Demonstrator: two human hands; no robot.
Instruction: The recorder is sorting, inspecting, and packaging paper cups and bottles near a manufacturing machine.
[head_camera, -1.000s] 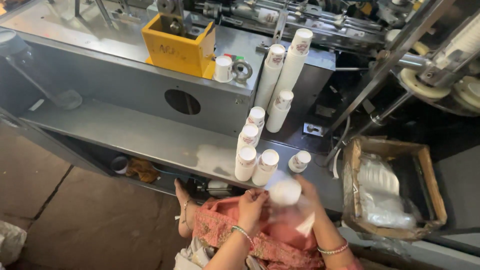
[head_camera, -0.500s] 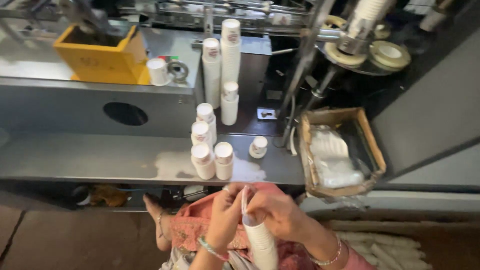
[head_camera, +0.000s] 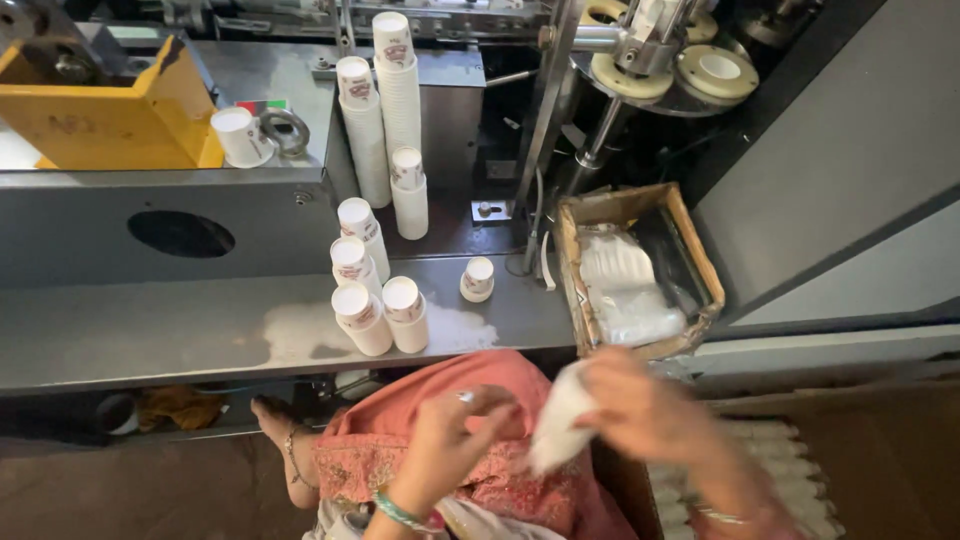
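Note:
My right hand (head_camera: 650, 410) grips a stack of white paper cups (head_camera: 560, 418) that tilts down toward my lap; the picture is blurred there. My left hand (head_camera: 450, 440), with a ring and a green bangle, hovers just left of the stack with fingers curled, holding nothing. Both hands are over my pink clothing (head_camera: 480, 450). On the grey metal shelf (head_camera: 150, 330) in front of me stand several short stacks of printed paper cups (head_camera: 375, 300) and one single small cup (head_camera: 478, 278). Taller cup stacks (head_camera: 385, 110) stand further back.
A cardboard box (head_camera: 690, 260) lined with clear plastic bags sits to the right of the shelf. A yellow bin (head_camera: 110, 110) and a lone cup (head_camera: 240, 135) are on the machine top at left. Machine discs (head_camera: 700, 70) are at upper right. Bagged cup rows (head_camera: 770, 480) lie lower right.
The view swung left to right. The cup stack that I held upright between both hands now tilts to the right in my right hand; my left hand has come off it.

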